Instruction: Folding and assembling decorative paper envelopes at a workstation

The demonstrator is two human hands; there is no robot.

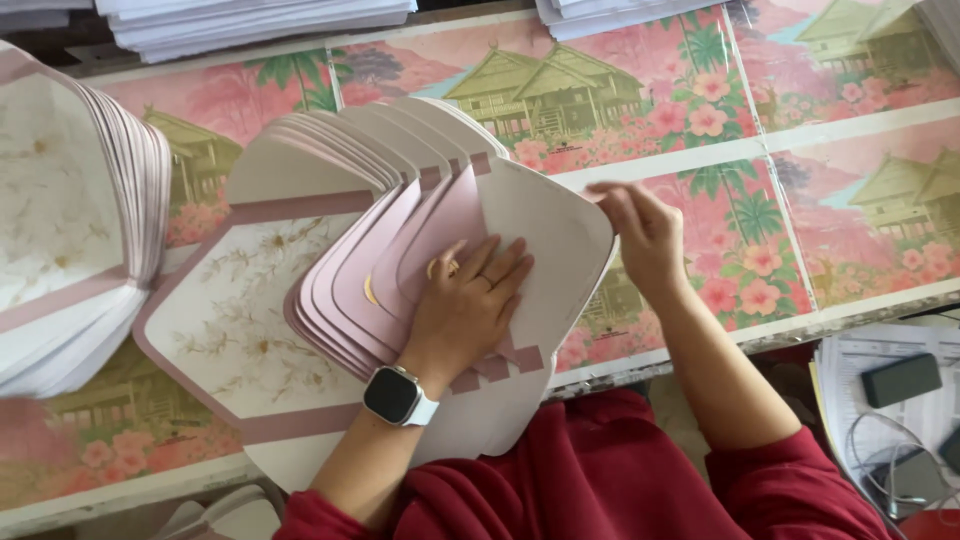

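Observation:
A fanned stack of pink and cream die-cut card sheets (pixel 330 250) lies on the table in front of me. My left hand (pixel 468 300) rests flat on top of the fan, fingers spread, with a ring on one finger and a smartwatch on the wrist. My right hand (pixel 640 232) is at the right edge of the topmost cream sheet (pixel 545 235), its fingertips pinching or touching that edge. Both arms wear red sleeves.
A second thick stack of the same card sheets (pixel 70 220) sits at the left. The table (pixel 700 120) is covered in pink floral prints of houses. White paper piles (pixel 250 20) lie at the far edge. Papers, a dark case (pixel 900 380) and cables sit lower right.

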